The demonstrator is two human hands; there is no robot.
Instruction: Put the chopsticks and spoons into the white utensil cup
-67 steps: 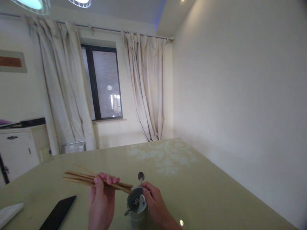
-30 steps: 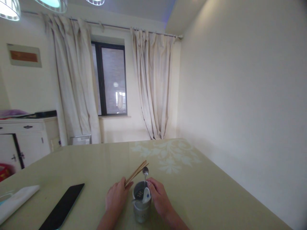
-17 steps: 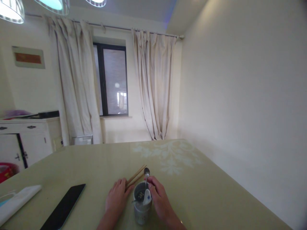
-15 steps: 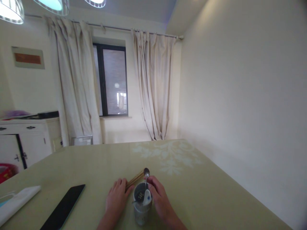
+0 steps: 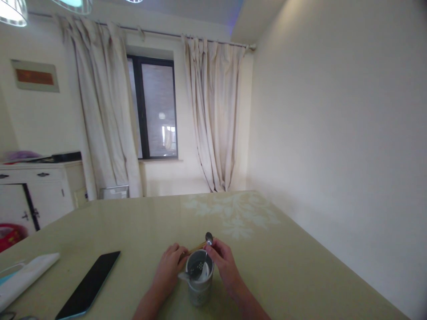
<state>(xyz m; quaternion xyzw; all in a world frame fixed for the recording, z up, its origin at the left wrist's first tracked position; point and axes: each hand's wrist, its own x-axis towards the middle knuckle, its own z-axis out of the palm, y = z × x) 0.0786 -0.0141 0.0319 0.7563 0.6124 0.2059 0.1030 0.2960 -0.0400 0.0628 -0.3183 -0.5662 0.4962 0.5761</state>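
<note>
A grey cup with holes in its inner bottom stands near the table's front edge. Inside it lean a white spoon and a metal spoon, whose bowl sticks up above the rim. My right hand pinches the metal spoon at the cup's right side. Left of the cup, my left hand is closed on the near end of wooden chopsticks, which lie behind the cup.
A black phone-like slab lies on the table to the left. Beyond it is a white long object with something blue beside it. A wall borders the table's right side.
The metal spoon's bowl has shifted slightly right with my right hand. The white spoon has turned inside the cup, and a pale handle now sticks out at its left rim. The view has tilted slightly.
</note>
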